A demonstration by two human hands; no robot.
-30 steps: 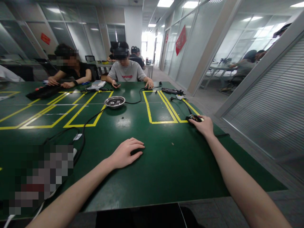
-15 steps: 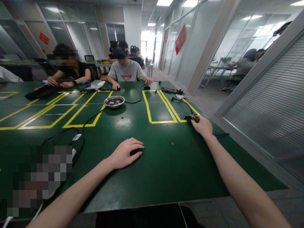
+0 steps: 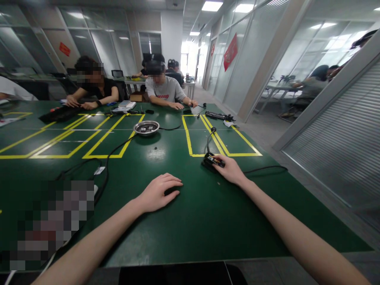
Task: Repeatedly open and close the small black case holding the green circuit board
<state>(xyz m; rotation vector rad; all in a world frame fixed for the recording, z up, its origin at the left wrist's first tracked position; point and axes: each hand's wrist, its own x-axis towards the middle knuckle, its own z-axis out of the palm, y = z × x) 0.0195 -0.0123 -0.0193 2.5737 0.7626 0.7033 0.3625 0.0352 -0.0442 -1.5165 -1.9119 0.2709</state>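
My right hand [image 3: 230,171] is closed on a small black device [image 3: 210,160] with a red and yellow part and a black cable trailing from it, low over the green table [image 3: 190,221], just in front of the yellow taped rectangle [image 3: 219,140]. My left hand [image 3: 158,192] rests on the table near the middle, its fingers curled over a small black object [image 3: 171,190] that is mostly hidden under them.
A metal bowl [image 3: 146,128] with small parts sits further back. Black cables [image 3: 103,174] run across the left of the table. Two people sit at the far side with their hands on the table. A black tool [image 3: 218,116] lies at the far right edge.
My right hand has drawn the black device from the table's right edge toward me and to the left, its cable following. My left hand has stayed in place.
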